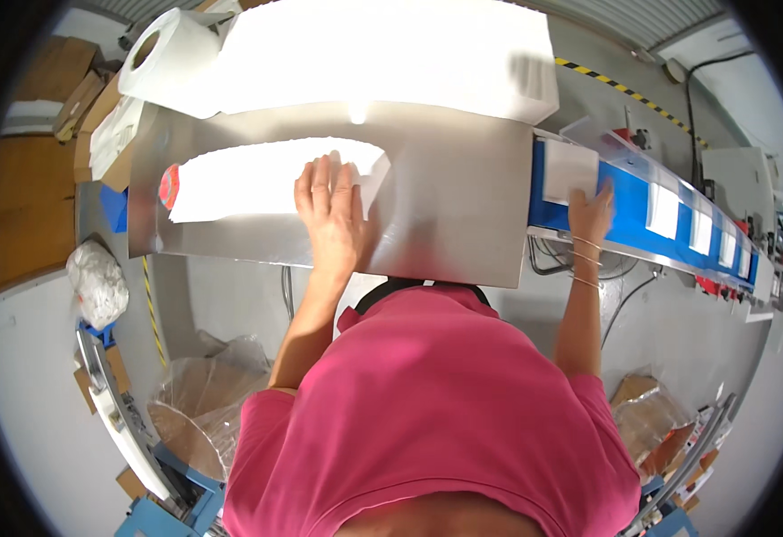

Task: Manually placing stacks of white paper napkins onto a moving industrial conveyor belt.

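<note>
On the steel bench (445, 215), the left hand (329, 210) is pressing flat, grip released, on a white sheet stack (248, 179); the right hand (591, 215), seemingly fingers spread, is setting a white pad (570, 170) squarely onto the blue conveyor (628, 219)

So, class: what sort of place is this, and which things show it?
Probably a factory packing line: a blue conveyor belt carries spaced white pieces, a steel worktable holds white sheet stacks, and cardboard boxes stand nearby.
</note>
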Available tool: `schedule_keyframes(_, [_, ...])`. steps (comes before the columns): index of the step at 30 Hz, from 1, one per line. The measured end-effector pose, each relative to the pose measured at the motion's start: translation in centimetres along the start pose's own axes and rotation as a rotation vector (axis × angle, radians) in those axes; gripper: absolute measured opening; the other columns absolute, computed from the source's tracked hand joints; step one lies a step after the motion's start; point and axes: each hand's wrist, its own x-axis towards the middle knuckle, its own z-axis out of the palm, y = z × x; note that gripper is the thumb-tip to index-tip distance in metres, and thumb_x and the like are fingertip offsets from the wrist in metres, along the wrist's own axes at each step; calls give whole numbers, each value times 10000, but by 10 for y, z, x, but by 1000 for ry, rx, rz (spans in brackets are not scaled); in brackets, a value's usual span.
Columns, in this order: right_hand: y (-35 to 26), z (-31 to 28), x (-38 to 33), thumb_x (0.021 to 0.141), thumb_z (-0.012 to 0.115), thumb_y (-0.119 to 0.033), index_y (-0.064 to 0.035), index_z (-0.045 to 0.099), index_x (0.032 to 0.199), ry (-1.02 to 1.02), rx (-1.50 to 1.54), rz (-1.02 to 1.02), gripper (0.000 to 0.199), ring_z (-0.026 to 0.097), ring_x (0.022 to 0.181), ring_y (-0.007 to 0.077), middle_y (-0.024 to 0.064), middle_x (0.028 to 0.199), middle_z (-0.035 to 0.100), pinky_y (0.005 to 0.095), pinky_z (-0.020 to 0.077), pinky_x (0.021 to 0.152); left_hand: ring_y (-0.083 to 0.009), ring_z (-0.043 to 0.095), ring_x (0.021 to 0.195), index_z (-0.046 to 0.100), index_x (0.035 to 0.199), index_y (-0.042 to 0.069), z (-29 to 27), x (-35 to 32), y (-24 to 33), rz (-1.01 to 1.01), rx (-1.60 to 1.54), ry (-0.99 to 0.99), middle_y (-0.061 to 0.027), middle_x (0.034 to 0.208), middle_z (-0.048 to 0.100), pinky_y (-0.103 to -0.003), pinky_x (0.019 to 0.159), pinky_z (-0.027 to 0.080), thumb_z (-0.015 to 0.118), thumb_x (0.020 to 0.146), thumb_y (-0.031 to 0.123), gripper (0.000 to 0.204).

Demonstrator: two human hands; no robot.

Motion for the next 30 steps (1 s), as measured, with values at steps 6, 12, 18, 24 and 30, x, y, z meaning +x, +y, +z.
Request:
schedule_keyframes(6, [-145,73,-89,827,542,-579,12,437,1281,-409,-342,-274,753,623,932,352,249,1156,568,465,501,703,-389,310,1293,660,1059,143,-7,0,7,145,2,-72,-127,1387,398,-561,1023,238,678,747,83,318])
schedule_keyframes(12, [-147,106,-98,814,584,-169,23,344,1299,-998,390,148,574,590,847,245,177,965,552,339,511,680,-416,279,1309,618,1010,79,-11,1,7,61,-1,-67,-169,1419,351,-583,1031,210,718,716,175,325])
schedule_keyframes(18, [-15,51,-31,841,570,-112,-39,403,1257,-254,673,191,454,517,703,158,77,934,533,283,477,585,-379,390,1232,548,1203,61,-20,-1,-16,-23,104,-10,-135,1328,465,-509,997,320,620,777,1,436])
schedule_keyframes(24, [-29,5,-15,851,590,-369,-41,414,1317,530,-933,-596,596,542,1075,347,221,1098,595,444,430,877,-383,385,1247,633,1113,120,-13,-3,-14,-13,65,0,-149,1318,466,-502,1020,303,663,745,19,383])
schedule_keyframes(30, [-192,99,-112,852,553,-520,-15,330,1374,-998,186,182,759,540,1116,330,188,1210,531,388,468,898,-393,279,1318,665,983,148,-17,-4,1,87,31,-86,-141,1400,382,-568,1049,183,658,731,49,271])
